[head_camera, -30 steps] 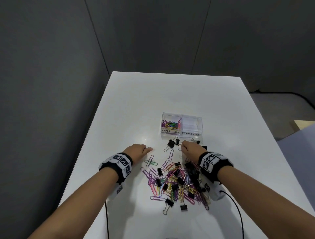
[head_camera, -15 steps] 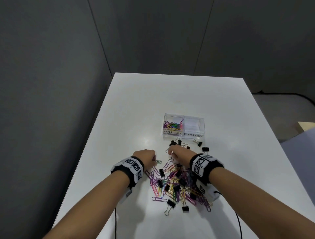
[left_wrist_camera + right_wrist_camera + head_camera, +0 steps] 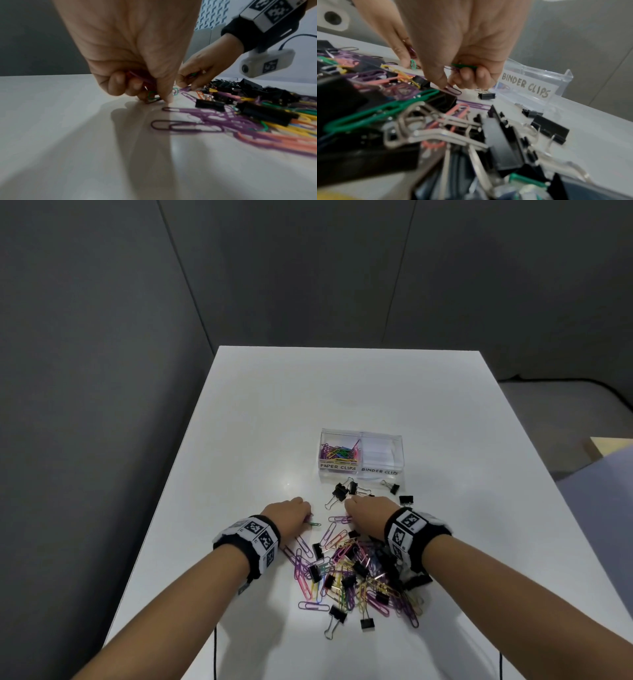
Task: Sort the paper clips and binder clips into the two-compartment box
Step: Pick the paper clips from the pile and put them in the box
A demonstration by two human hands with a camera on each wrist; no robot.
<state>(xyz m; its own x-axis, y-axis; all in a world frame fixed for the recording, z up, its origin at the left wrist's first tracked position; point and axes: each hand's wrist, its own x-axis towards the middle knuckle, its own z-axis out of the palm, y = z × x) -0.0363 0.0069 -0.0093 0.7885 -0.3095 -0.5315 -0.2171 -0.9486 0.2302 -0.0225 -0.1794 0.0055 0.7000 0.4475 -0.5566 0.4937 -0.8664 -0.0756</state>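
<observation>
Left hand point(image 3: 130, 56) fingers are curled, a thin green wire paper clip point(image 3: 151, 95) pinched against the smooth white table point(image 3: 260, 419). Right hand point(image 3: 467, 44) fingers are curled round green and purple paper clips point(image 3: 462, 67). Beyond stands the clear plastic two-compartment box point(image 3: 361, 455), long axis left-right.

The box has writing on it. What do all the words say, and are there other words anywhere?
"PAPER CLIPS": label on the left compartment of the clear box.
"BINDER CLIPS": label on its right compartment.
The wristbands carry black-and-white square codes, not words.
</observation>
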